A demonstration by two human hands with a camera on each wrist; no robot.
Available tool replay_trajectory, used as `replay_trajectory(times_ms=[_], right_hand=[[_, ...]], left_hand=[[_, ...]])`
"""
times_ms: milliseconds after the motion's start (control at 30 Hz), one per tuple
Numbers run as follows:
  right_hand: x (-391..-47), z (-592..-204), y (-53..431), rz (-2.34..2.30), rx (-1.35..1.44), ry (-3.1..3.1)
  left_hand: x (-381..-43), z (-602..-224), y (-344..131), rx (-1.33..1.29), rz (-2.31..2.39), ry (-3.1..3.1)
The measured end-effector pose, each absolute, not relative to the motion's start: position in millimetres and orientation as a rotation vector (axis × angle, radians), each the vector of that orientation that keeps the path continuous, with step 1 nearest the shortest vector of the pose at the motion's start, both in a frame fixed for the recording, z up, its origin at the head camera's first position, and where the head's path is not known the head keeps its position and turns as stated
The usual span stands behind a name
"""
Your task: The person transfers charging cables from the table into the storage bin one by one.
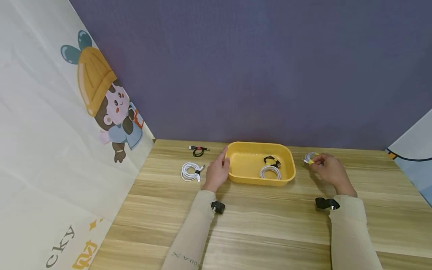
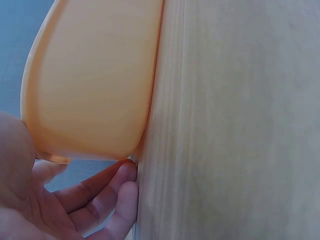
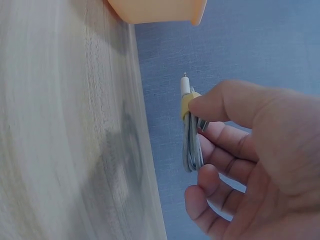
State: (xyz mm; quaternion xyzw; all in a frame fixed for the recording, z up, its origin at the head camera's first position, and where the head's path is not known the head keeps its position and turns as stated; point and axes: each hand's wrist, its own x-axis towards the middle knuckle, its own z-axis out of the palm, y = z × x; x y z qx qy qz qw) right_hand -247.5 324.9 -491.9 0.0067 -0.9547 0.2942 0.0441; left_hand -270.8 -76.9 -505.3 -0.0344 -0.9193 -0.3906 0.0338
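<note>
At its left end, a yellow plastic bin [image 1: 243, 180] is held by my left hand [image 1: 217, 173], the thumb at the rim and the fingers bent around the outer wall. In the left wrist view the fingertips [image 2: 127, 172] are low by the bin's corner, at the tabletop. My right hand [image 1: 329, 170] pinches a coiled grey cable [image 3: 192, 142] by its yellow tie [image 3: 186, 104], between thumb and index finger. The cable is raised off the table, right of the bin, its white plug pointing up in the right wrist view. Inside the bin lie a black coiled cable [image 1: 270, 160] and a white coiled cable [image 1: 270, 172].
Left of the bin, a small black cable [image 1: 198, 151] with a red tie and a white coiled cable [image 1: 191, 171] with a black tie lie on the wooden table [image 1: 270, 225]. A dark blue panel [image 1: 253, 75] rises behind the table's far edge.
</note>
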Motion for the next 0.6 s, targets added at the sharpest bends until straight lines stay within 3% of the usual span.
replay_trajectory(times_ms=[600], right_hand=[[-247.2, -487.6, 318.9, 0.900, 0.050, -2.869]], left_hand=[[-272.3, -506.0, -76.2, -0.095, -1.219, -2.837]])
